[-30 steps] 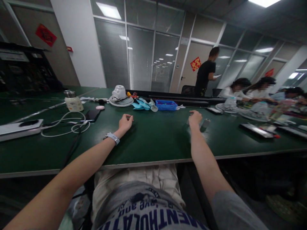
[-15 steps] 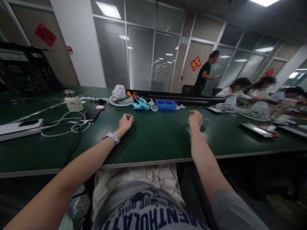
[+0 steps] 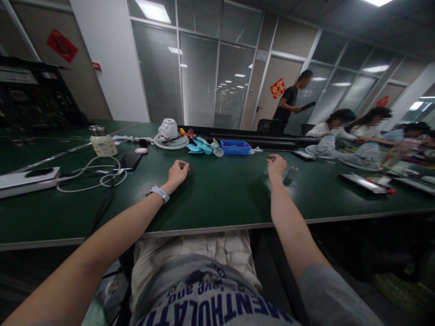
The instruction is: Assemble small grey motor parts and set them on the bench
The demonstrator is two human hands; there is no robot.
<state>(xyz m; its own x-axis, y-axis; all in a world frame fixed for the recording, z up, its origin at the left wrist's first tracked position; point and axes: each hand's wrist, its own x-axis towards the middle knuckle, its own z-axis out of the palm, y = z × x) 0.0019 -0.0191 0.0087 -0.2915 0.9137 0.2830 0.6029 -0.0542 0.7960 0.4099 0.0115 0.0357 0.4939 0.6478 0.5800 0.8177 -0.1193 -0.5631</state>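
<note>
My left hand (image 3: 178, 173), with a pale-banded watch (image 3: 158, 194) on the wrist, is held over the green table left of centre. Its fingers are curled and the tips pinched; whatever is between them, if anything, is too small to make out. My right hand (image 3: 277, 166) is right of centre, thumb and fingers closed together. A tiny dark spot shows at those fingertips, not clear enough to name. Just right of that hand a small grey cylinder (image 3: 291, 174) stands on the table, apart from the fingers.
Along the back lie a white fan body (image 3: 168, 131), light-blue fan blades (image 3: 200, 146) and a blue basket (image 3: 235, 148). At left are a bottle (image 3: 103, 142), a phone (image 3: 131, 162) and a white cable (image 3: 79, 190). Flat panels (image 3: 362, 182) lie at right; several people are beyond.
My hands stay in almost the same place and pose. In the background, the standing person's held object now shows as a dark flat shape. The view has shifted very slightly.
</note>
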